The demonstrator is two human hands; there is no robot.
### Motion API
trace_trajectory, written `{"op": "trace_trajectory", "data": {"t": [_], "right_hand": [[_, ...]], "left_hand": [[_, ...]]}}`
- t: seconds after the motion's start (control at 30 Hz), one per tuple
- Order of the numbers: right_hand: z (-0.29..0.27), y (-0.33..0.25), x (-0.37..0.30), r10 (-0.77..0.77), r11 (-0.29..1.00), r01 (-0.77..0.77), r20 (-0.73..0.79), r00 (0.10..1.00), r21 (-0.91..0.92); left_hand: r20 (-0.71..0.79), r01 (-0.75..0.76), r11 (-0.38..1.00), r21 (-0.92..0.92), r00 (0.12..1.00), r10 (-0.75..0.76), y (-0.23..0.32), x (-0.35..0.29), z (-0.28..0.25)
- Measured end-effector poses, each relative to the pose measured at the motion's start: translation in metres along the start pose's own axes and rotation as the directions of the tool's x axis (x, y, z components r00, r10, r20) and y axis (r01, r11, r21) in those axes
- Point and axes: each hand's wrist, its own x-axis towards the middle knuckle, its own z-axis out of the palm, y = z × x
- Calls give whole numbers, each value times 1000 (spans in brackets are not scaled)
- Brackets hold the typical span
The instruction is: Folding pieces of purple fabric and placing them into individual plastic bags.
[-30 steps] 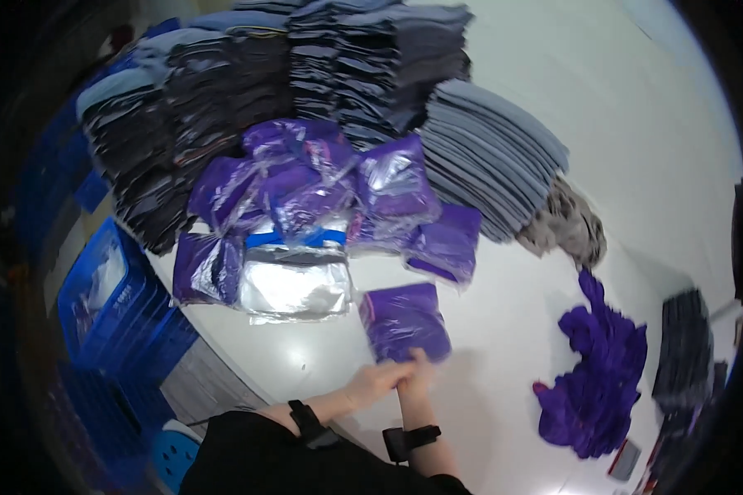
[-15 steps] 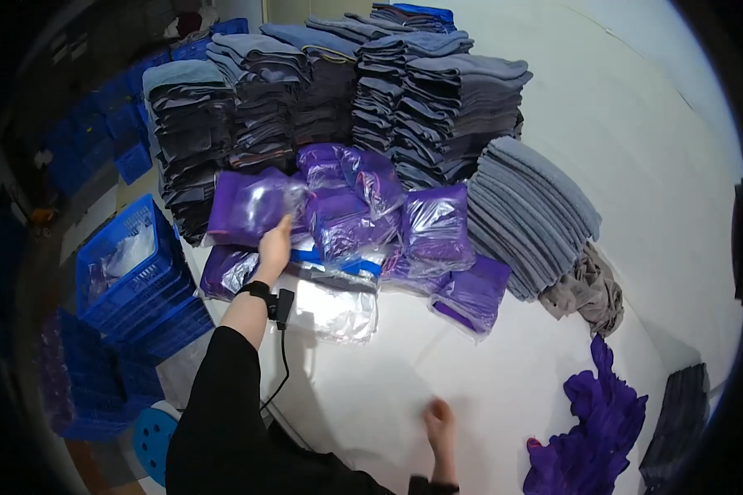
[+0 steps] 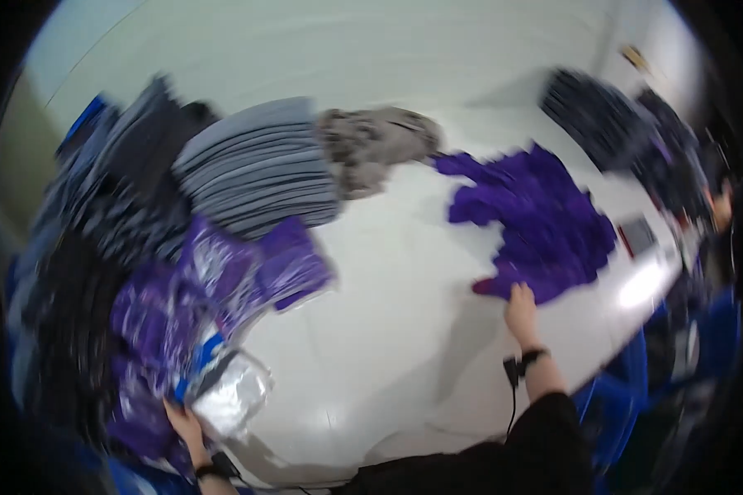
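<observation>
My right hand (image 3: 520, 318) reaches to the near edge of a crumpled purple garment (image 3: 545, 219) on the right of the white table. Its fingers are closed on the cloth, close to a small red patch. At the lower left, my left hand (image 3: 186, 429) is beside the clear plastic bags (image 3: 233, 396) and the purple bagged packages (image 3: 144, 412). Its fingers are blurred and partly hidden against them, so their grip does not show. More shiny purple packages (image 3: 293, 264) lie farther up the table.
Folded grey cloths (image 3: 260, 169) stand stacked behind the packages, with dark folded piles (image 3: 70, 322) at the left. A brownish crumpled cloth (image 3: 380, 144) lies at the back. Dark folded cloths (image 3: 594, 120) are at the far right, and blue crates (image 3: 627, 396) stand below the table's right edge.
The view has swung right. My left hand has left the top of a purple package and is lower by the clear bags. My right hand has moved from over bare table to the purple garment.
</observation>
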Motion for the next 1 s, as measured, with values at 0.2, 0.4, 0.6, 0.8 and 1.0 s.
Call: {"op": "trace_trajectory", "data": {"t": [0.2, 0.4, 0.6, 0.8, 1.0], "right_hand": [[-131, 33, 93, 310, 909, -255, -127, 942, 328], [-272, -19, 97, -64, 986, 150, -656, 752, 76], [-327, -92, 45, 21, 682, 299, -426, 904, 668], [-277, -204, 4, -798, 379, 6, 324, 509, 925], [-211, -152, 21, -829, -270, -550, 99, 550, 790]], "left_hand": [[209, 253, 967, 19, 945, -251, 11, -8, -2], [108, 231, 949, 215, 960, -259, 14, -10, -16], [-108, -152, 988, 3, 983, 151, 203, 16, 10], [303, -75, 377, -923, 462, 834, 465, -58, 52], [737, 669, 546, -505, 5, 676, 458, -58, 44]]}}
